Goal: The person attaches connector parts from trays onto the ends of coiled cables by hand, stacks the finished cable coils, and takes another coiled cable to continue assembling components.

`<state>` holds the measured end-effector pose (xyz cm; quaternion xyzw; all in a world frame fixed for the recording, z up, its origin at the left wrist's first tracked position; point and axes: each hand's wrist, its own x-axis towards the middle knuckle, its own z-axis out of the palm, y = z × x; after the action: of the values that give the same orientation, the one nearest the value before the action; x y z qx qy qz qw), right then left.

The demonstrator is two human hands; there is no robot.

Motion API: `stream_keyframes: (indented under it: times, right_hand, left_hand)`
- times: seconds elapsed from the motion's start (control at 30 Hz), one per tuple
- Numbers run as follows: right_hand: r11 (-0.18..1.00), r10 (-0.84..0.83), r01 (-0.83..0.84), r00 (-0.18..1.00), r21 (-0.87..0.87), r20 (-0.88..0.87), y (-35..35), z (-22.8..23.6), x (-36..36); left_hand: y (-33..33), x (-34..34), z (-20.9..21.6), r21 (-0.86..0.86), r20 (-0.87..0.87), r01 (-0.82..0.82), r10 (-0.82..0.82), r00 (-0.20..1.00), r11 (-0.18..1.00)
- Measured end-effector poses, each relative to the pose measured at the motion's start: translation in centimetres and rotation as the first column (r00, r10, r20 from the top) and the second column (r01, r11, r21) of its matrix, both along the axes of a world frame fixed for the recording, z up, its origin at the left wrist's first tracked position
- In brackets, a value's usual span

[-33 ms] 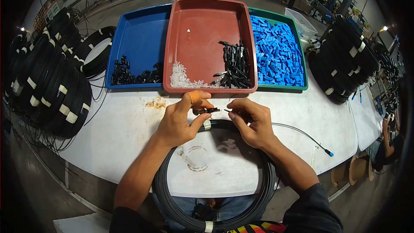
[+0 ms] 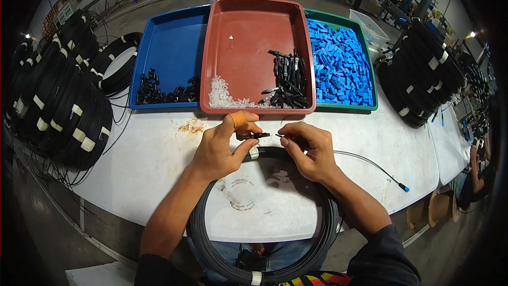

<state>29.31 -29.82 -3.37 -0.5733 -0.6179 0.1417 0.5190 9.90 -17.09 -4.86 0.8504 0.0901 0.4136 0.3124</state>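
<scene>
Black connector [image 2: 256,136], one: held above the desk [image 2: 159,180], on the near side of the red tray [image 2: 243,26].
The connector was pinched between thumb and fingers by the left hand [image 2: 219,148], its grip closed; a small dark piece [image 2: 279,135] was pinched likewise by the right hand [image 2: 312,151], just beside the connector, not touching. A black cable coil [image 2: 197,222] was placed nearer; a blue tray [image 2: 172,37] was set far left, a green tray [image 2: 344,108] far right.
</scene>
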Motion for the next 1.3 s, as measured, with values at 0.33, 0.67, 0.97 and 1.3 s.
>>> stream_keyframes:
  times: [0.33, 0.67, 0.97, 1.3]
  right_hand:
    - [0.987, 0.081, -0.082, 0.997, -0.141, -0.013, 0.0, -0.4, 0.5]
    - [0.97, 0.171, -0.182, 0.982, -0.158, -0.082, 0.1, -0.2, 0.7]
    - [0.988, 0.132, -0.127, 0.99, -0.09, 0.054, -0.2, 0.2, -0.1]
    - [0.992, 0.106, -0.097, 0.987, -0.079, 0.117, 0.0, 0.0, 0.0]
  left_hand:
    - [0.3, 0.2, -0.4, 0.125, 0.033, 0.047, -0.051, 0.998, 0.991]
    - [0.0, 0.3, -0.1, 0.21, 0.081, 0.036, -0.054, 0.995, 0.977]
    - [0.0, 0.2, -0.2, 0.174, 0.081, 0.028, -0.043, 0.996, 0.984]
    - [-0.2, 0.0, 0.1, 0.049, 0.028, 0.041, -0.043, 0.999, 0.998]
